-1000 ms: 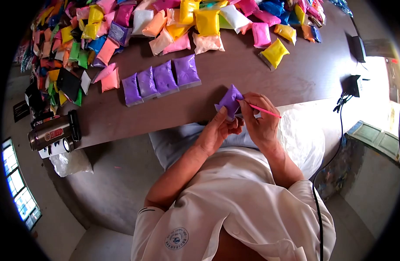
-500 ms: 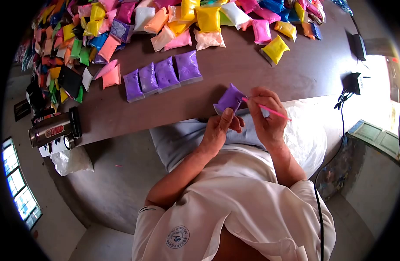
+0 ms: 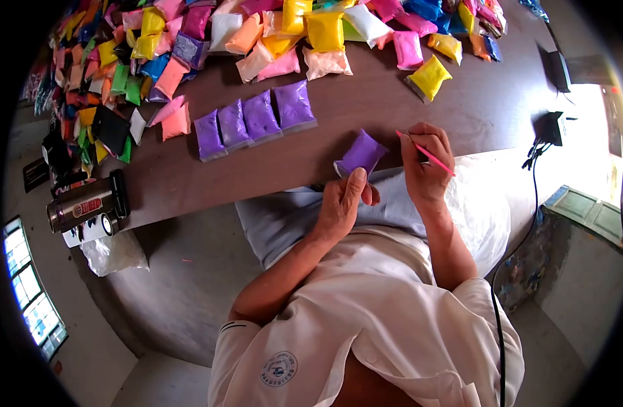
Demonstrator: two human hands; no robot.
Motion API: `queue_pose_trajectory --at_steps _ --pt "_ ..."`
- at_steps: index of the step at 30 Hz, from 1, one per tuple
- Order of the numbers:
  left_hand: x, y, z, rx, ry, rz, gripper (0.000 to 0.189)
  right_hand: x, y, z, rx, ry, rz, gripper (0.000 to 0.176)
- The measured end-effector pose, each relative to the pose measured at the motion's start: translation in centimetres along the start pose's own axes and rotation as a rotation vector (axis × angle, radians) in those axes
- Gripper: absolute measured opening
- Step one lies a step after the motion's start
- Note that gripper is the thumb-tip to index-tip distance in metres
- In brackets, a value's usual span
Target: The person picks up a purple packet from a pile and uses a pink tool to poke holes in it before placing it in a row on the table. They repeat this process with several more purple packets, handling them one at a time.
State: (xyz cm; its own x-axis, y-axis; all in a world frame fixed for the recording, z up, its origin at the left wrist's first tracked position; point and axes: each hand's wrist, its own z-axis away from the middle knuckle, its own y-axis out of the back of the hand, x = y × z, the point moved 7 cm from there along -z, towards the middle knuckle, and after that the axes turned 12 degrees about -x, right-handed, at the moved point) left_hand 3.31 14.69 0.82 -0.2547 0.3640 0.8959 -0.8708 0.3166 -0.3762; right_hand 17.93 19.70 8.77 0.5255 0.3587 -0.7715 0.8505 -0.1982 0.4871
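My left hand (image 3: pixel 345 200) is closed on the lower edge of a small purple packet (image 3: pixel 361 153), thumb on top, at the table's near edge. To its right, my right hand (image 3: pixel 426 163) pinches a thin pink stick (image 3: pixel 430 157), whose upper tip points toward the packet but stands apart from it. Several similar purple packets (image 3: pixel 260 116) lie side by side in a row on the table, left of and beyond my hands.
A heap of coloured packets (image 3: pixel 325 30) covers the table's far side and left end. One yellow packet (image 3: pixel 430 78) lies apart from it. A metal flask (image 3: pixel 81 207) lies at the left edge. A black cable (image 3: pixel 528 234) hangs down on the right.
My right hand has drawn the pink stick away from the purple packet, to the right and slightly up. My left hand keeps its hold on the packet.
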Motion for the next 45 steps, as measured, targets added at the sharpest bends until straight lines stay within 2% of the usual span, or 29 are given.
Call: queue_pose_trajectory --at_steps 2,5,8,10,12,13,16,18,19,24,26,27,32,34,39,41,45 --pt "-0.4 -0.1 0.2 0.006 0.011 0.039 0.055 -1.1 0.1 0.0 -0.05 0.027 0.021 0.015" --pt "-0.4 -0.2 0.3 0.022 0.026 0.065 0.055 -3.7 -2.0 0.1 -0.26 0.105 -0.026 0.015" --pt "0.1 -0.1 0.2 0.02 0.014 0.013 0.056 -4.2 -2.9 0.2 -0.259 0.17 0.094 0.015" --pt "-0.4 0.1 0.0 0.015 0.001 0.001 0.056 -2.3 -2.5 -0.1 -0.239 0.147 0.1 0.015" --pt "-0.6 0.0 0.3 0.004 -0.007 -0.007 0.055 -0.1 -1.0 -0.9 -0.096 0.004 0.104 0.014" --pt "-0.3 -0.1 0.2 -0.001 -0.012 -0.001 0.055 -0.3 -0.7 -1.3 -0.096 0.01 0.104 0.014" --pt "-1.1 -0.1 0.3 0.019 -0.009 0.012 0.055 -1.8 -0.1 -1.2 -0.188 -0.01 0.011 0.013" --pt "-1.3 -0.1 -0.1 0.001 0.001 0.044 0.055 -3.3 -2.1 -1.4 -0.402 0.075 -0.028 0.013" --pt "-1.3 -0.1 -0.1 0.002 0.0 0.045 0.055 -3.6 -2.6 -1.4 -0.421 0.135 0.018 0.013" --pt "-1.0 0.0 -0.1 -0.016 0.015 -0.022 0.057 -2.4 -3.5 -2.0 -0.39 0.144 0.148 0.014" --pt "-0.6 0.0 -0.1 -0.019 0.012 -0.039 0.057 -0.9 -3.1 -2.5 -0.3 0.087 0.203 0.013" --pt "-0.4 0.0 -0.1 -0.02 0.013 -0.052 0.058 -0.5 -2.9 -2.8 -0.293 0.021 0.138 0.012" --pt "-1.3 0.1 0.1 0.0 0.008 -0.003 0.059 -2.5 -2.3 -2.6 -0.41 0.032 -0.039 0.011" --pt "-1.3 0.2 0.0 0.01 0.033 -0.047 0.06 -4.4 -3.4 -2.0 -0.504 0.247 0.031 0.012" --pt "-0.1 -0.3 -0.3 -0.028 0.027 0.063 0.06 -2.9 -4.2 -2.2 -0.454 0.182 0.114 0.013" --pt "0.0 -0.3 -0.5 -0.031 0.008 0.051 0.061 -1.7 -4.3 -2.8 -0.425 0.071 0.11 0.011" --pt "-0.4 0.0 -0.3 -0.028 0.019 -0.001 0.061 -1.2 -3.8 -3.6 -0.409 0.075 0.115 0.009"
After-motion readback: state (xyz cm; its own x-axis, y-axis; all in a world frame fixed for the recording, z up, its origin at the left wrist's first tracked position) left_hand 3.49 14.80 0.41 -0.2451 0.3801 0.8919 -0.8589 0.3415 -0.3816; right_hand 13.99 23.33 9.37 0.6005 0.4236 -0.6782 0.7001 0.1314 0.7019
